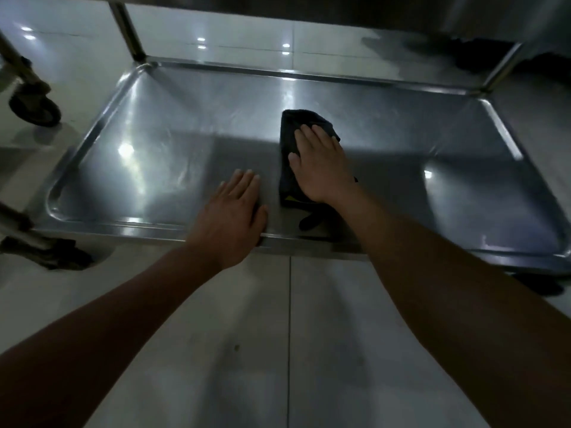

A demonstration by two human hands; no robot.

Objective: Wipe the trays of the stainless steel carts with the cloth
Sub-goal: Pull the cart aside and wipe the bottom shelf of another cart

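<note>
The left hand (232, 208) lay flat with straight fingers on the near rim of the cart's steel tray (160, 140), while farther in the right hand (321, 163) pressed the dark folded cloth (290, 125) under flat, spread fingers.

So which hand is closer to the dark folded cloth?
Right. The right hand presses flat on top of the dark folded cloth in the steel tray; the left hand rests beside it, apart, at the tray's near rim.
</note>
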